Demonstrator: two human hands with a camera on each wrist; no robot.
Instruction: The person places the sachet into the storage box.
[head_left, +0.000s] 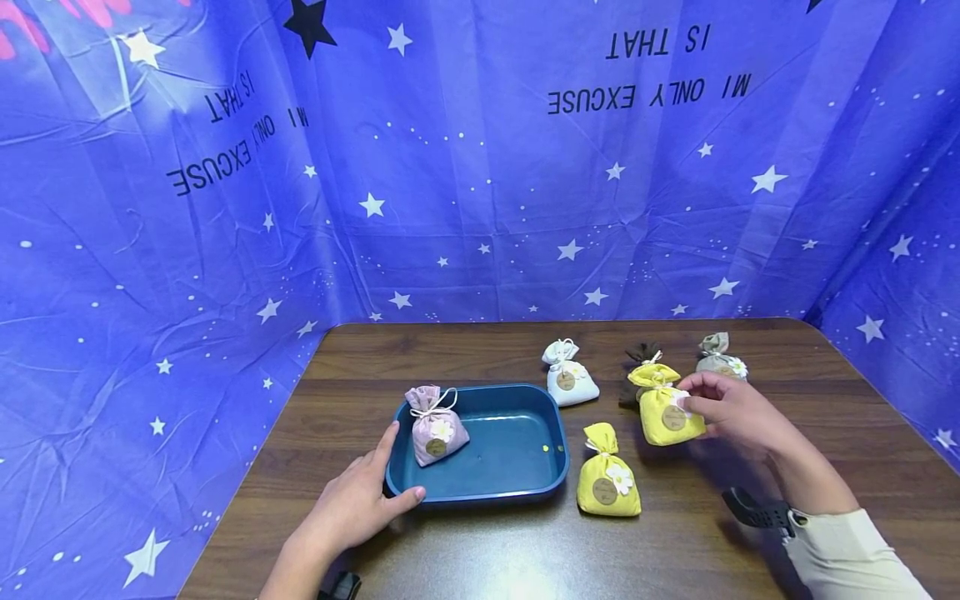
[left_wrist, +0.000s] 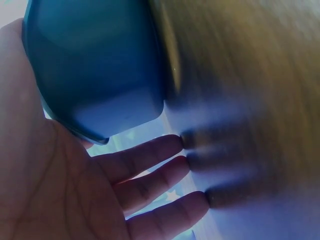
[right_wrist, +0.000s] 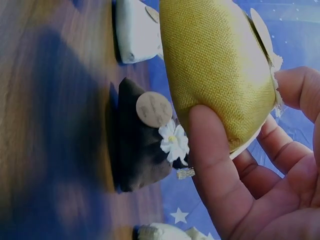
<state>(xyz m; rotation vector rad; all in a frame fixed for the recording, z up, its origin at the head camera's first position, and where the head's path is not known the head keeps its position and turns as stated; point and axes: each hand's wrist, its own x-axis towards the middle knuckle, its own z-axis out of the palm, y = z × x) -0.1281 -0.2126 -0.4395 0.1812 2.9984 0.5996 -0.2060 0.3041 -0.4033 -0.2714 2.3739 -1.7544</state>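
Bench [head_left: 675, 554], brown wood-grain, carries a rectangular blue plastic tray [head_left: 502, 446] touched by the left hand [head_left: 354, 500], fingers spread. The right hand [head_left: 738, 414] pinches a yellow cloth drawstring pouch [head_left: 660, 421] raised right of the tray, partly hiding a dark-brown cloth pouch [right_wrist: 137, 152].

Head view looks forward-down; close up, left wrist shares the tray [head_left: 480, 498], right the held bag [head_left: 662, 423].
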